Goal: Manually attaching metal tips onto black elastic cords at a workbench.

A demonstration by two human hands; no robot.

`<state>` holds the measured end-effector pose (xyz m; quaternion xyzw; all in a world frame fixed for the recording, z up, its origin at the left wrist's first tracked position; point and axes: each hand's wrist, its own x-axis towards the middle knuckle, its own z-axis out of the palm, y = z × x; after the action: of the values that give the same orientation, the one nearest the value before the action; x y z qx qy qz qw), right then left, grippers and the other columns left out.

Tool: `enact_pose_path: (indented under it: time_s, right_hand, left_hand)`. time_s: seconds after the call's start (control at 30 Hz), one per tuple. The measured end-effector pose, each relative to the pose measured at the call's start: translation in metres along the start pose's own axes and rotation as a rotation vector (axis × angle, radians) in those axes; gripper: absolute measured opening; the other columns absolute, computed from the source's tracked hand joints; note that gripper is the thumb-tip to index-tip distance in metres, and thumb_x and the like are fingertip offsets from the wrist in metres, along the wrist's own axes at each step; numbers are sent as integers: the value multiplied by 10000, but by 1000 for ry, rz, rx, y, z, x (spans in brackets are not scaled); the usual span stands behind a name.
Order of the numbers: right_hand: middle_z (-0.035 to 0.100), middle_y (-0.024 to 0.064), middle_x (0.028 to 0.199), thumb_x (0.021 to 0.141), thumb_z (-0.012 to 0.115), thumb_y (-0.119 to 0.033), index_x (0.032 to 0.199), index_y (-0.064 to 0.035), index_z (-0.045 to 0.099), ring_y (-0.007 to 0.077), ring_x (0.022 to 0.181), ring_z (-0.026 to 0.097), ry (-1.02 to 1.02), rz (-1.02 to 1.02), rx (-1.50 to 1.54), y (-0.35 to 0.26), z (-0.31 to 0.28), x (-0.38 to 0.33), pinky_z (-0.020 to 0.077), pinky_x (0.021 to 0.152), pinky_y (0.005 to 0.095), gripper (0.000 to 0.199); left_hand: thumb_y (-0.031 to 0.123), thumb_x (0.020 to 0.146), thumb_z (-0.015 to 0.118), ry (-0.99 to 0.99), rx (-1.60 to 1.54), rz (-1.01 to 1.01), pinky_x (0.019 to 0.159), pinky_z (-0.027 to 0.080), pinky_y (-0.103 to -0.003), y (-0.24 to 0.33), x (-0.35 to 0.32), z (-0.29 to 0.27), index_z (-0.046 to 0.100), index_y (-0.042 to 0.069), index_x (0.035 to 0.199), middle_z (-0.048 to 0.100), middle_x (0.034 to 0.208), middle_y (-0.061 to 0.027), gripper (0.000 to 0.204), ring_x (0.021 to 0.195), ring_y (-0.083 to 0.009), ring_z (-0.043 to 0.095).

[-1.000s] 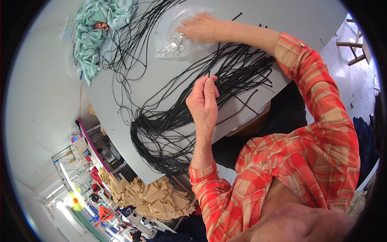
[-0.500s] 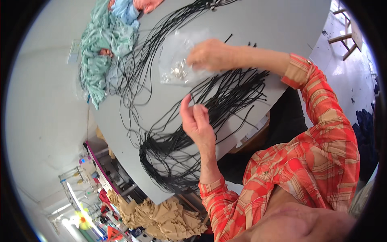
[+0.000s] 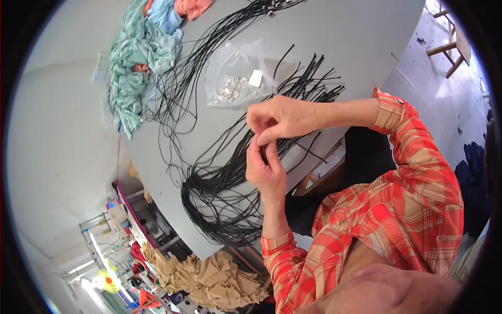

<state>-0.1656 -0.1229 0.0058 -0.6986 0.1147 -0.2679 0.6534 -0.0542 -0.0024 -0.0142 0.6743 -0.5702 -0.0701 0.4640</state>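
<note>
My right hand point(image 3: 286, 119) and my left hand point(image 3: 266, 168) meet fingertip to fingertip above a bundle of black cords point(image 3: 222, 175). Both are closed in a pinch, and whatever lies between the fingers is too small or hidden to make out. The cords spread over the grey table point(image 3: 361, 31), with their loose ends fanned out beyond my right hand. Just past my hands lies a clear plastic bag point(image 3: 217, 65) holding small shiny metal pieces point(image 3: 232, 88) and a white square tag point(image 3: 255, 78).
Another bunch of black cords point(image 3: 209, 49) stretches across the far side, with small metal pieces at its ends. Green fabric point(image 3: 125, 89), blue fabric point(image 3: 164, 15) and coral fabric point(image 3: 192, 7) are heaped at the far left. Tan cloth point(image 3: 219, 280) is piled beside the table. A wooden stool point(image 3: 456, 47) stands at right.
My right hand has drawn back from the plastic bag to my left hand. My left fingers, apart before, are now pinched against the right ones. The bag's metal pieces and tag are uncovered.
</note>
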Motion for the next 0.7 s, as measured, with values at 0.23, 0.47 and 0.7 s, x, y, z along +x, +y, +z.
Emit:
enact_pose_path:
  time_s: [0.23,0.47,0.7]
  right_hand:
    - [547,-23,715,890,532,-276,842,-39,592,39,619,458,-26,239,120,6,-5,2,392,544,188,250]
    - [600,14,755,882,559,-210,912,1,631,69,653,533,-139,197,283,13,10,8,437,588,208,225]
    - [605,55,744,916,486,-169,943,-16,519,104,649,564,158,60,494,13,19,13,465,629,227,159]
  left_hand:
    - [82,877,561,63,-105,-67,643,479,-253,-3,-5,-9,552,-17,1050,612,835,-94,199,704,-150,593]
    - [85,888,548,42,-413,-112,670,471,-216,-7,-12,-10,544,-22,1066,619,834,-68,207,727,-107,580]
    - [189,880,568,132,-581,-89,686,424,-249,-9,-11,-12,582,-34,998,573,874,-83,253,750,-130,506]
